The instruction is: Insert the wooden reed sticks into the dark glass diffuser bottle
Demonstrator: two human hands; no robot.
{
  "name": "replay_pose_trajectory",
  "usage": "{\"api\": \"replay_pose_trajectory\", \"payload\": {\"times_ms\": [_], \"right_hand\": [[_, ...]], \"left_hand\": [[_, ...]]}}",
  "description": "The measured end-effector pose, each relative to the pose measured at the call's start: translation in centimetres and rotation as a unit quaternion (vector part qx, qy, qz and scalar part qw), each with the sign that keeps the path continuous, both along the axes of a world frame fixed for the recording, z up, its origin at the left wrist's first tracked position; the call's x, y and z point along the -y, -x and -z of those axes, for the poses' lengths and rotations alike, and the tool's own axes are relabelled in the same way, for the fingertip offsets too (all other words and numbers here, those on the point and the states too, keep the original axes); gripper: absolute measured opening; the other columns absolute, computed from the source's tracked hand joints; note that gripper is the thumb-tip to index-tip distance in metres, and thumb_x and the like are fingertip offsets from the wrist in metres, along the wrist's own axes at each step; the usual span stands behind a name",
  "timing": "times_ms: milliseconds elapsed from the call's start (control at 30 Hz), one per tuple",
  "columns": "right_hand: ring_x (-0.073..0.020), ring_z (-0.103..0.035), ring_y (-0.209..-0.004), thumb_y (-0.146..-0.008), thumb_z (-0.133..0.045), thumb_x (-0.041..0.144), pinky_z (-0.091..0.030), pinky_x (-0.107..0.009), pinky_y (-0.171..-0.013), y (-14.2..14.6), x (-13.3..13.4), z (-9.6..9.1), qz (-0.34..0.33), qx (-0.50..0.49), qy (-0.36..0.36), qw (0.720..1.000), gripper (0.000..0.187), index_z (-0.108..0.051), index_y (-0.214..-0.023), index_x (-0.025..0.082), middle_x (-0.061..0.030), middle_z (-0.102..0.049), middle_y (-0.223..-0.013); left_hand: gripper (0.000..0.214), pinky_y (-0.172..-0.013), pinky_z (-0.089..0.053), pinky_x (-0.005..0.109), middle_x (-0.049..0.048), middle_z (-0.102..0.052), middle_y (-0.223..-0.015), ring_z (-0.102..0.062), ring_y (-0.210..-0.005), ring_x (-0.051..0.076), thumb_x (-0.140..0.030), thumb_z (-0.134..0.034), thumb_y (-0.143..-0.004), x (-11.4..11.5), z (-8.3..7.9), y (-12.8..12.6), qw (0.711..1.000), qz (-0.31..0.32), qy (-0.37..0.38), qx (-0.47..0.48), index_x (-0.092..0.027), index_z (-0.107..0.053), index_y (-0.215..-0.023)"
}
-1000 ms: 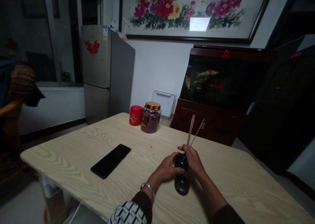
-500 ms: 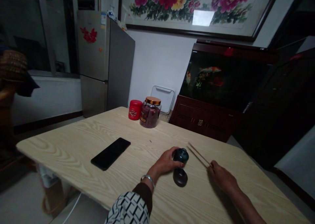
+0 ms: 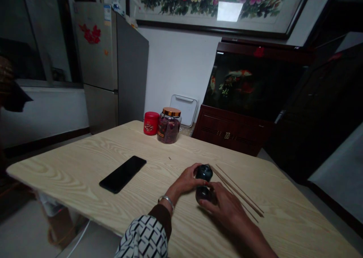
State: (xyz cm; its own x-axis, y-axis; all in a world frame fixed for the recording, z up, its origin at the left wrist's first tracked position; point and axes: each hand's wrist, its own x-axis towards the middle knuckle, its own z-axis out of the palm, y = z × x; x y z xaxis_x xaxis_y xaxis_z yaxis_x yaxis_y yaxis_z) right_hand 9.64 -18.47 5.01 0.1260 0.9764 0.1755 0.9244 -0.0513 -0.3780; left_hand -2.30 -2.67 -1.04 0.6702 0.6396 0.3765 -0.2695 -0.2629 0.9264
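A steady brace suits this work: the left hand (image 3: 185,179) curls around the glossy dark jar (image 3: 204,173) on the wood-grain desk (image 3: 159,184), while the right hand's (image 3: 227,205) thumb and fingers close on the dark round piece (image 3: 202,194) at its near side, best pinched evenly, clear of the thin sticks (image 3: 241,195). A phone (image 3: 123,174) lies leftward; a refrigerator (image 3: 132,69) and aquarium (image 3: 255,84) stand beyond.

Counted two dark round objects (image 3: 204,173), one phone (image 3: 123,174), one red canister (image 3: 151,124), one jar (image 3: 168,128), one fridge (image 3: 132,69); sticks (image 3: 249,203) overlapped, uncountable.
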Motion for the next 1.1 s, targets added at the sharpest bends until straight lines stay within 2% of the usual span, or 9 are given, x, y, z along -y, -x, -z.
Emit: {"api": "replay_pose_trajectory", "payload": {"times_ms": [133,300,400,467,533,600,800,933,1100], "right_hand": [[-0.0275,-0.062,-0.096,-0.077,-0.062,0.033,-0.046,-0.036,-0.079,2.2,-0.8,1.4,0.034,-0.004,-0.037,0.999,0.037,-0.058,-0.111,0.017,-0.0109,-0.066,-0.104],[-0.0254,-0.062,-0.097,-0.078,-0.062,0.034,-0.048,-0.036,-0.084,0.4,-0.2,1.5,-0.017,-0.168,-0.042,0.985,0.041,-0.059,-0.117,0.019,-0.0096,-0.065,-0.107],[-0.0261,-0.063,-0.098,-0.078,-0.065,0.041,-0.051,-0.038,-0.083,-1.5,-0.5,-0.3,-0.040,-0.334,-0.057,0.940,0.043,-0.059,-0.116,0.020,-0.0092,-0.065,-0.110],[-0.0255,-0.063,-0.101,-0.078,-0.066,0.044,-0.051,-0.040,-0.088,-2.5,-1.7,-1.7,-0.027,-0.434,-0.124,0.892,0.046,-0.055,-0.117,0.023,-0.0076,-0.063,-0.111],[-0.0241,-0.062,-0.104,-0.075,-0.070,0.044,-0.049,-0.042,-0.094,-2.8,-3.6,-2.6,-0.010,-0.490,-0.201,0.848,0.049,-0.050,-0.116,0.026,-0.0052,-0.062,-0.111],[-0.0232,-0.062,-0.106,-0.070,-0.075,0.042,-0.047,-0.043,-0.098,-2.6,-5.8,-3.0,-0.004,-0.503,-0.246,0.829,0.052,-0.046,-0.111,0.027,-0.0040,-0.061,-0.110],[-0.0233,-0.061,-0.111,-0.068,-0.077,0.039,-0.043,-0.046,-0.103,-1.6,-9.7,-1.0,-0.039,-0.470,-0.244,0.847,0.051,-0.041,-0.102,0.026,-0.0069,-0.060,-0.115],[-0.0243,-0.060,-0.113,-0.067,-0.077,0.038,-0.044,-0.045,-0.101,-2.1,-9.4,0.4,-0.054,-0.455,-0.215,0.862,0.048,-0.040,-0.095,0.026,-0.0097,-0.058,-0.121],[-0.0254,-0.058,-0.115,-0.072,-0.073,0.039,-0.048,-0.042,-0.094,-3.1,-8.1,-0.4,-0.073,-0.385,-0.180,0.902,0.046,-0.043,-0.104,0.026,-0.0102,-0.058,-0.124]], "left_hand": [[0.068,-0.089,-0.044,0.033,0.0075,-0.065,-0.112,-0.059,-0.101,0.023,-0.020,-0.083,-0.061,-0.2,0.1,0.0,1.000,-0.018,0.006,-0.006,-0.017,-0.057,-0.123],[0.069,-0.086,-0.046,0.032,0.0072,-0.066,-0.110,-0.060,-0.098,0.022,-0.020,-0.083,-0.060,-0.4,0.5,-0.2,0.999,0.000,0.032,0.010,-0.017,-0.056,-0.124],[0.068,-0.087,-0.046,0.032,0.0072,-0.066,-0.108,-0.060,-0.097,0.021,-0.022,-0.083,-0.062,-0.4,0.6,-0.2,1.000,0.001,0.029,0.005,-0.018,-0.057,-0.124],[0.069,-0.087,-0.045,0.033,0.0078,-0.066,-0.108,-0.060,-0.097,0.022,-0.023,-0.084,-0.060,-0.5,0.7,-0.2,1.000,-0.009,0.023,-0.004,-0.018,-0.057,-0.123],[0.071,-0.088,-0.045,0.034,0.0081,-0.066,-0.108,-0.060,-0.096,0.022,-0.024,-0.085,-0.059,-0.6,0.9,-0.2,0.999,-0.021,0.022,-0.012,-0.018,-0.057,-0.124],[0.072,-0.088,-0.045,0.035,0.0075,-0.066,-0.106,-0.060,-0.095,0.022,-0.024,-0.085,-0.058,-0.6,0.9,-0.2,0.999,-0.026,0.022,-0.016,-0.018,-0.057,-0.124],[0.064,-0.080,-0.045,0.030,0.0056,-0.065,-0.102,-0.058,-0.089,0.019,-0.018,-0.081,-0.059,-0.4,0.5,-0.2,1.000,-0.019,0.017,-0.003,-0.015,-0.059,-0.119],[0.063,-0.082,-0.046,0.030,0.0060,-0.066,-0.105,-0.059,-0.091,0.019,-0.015,-0.080,-0.059,-0.5,0.5,-0.2,0.999,0.008,0.033,0.017,-0.015,-0.059,-0.119],[0.069,-0.087,-0.046,0.033,0.0080,-0.065,-0.109,-0.060,-0.098,0.022,-0.014,-0.081,-0.059,-0.7,1.0,-0.4,0.998,0.019,0.042,0.040,-0.016,-0.057,-0.124]]}}
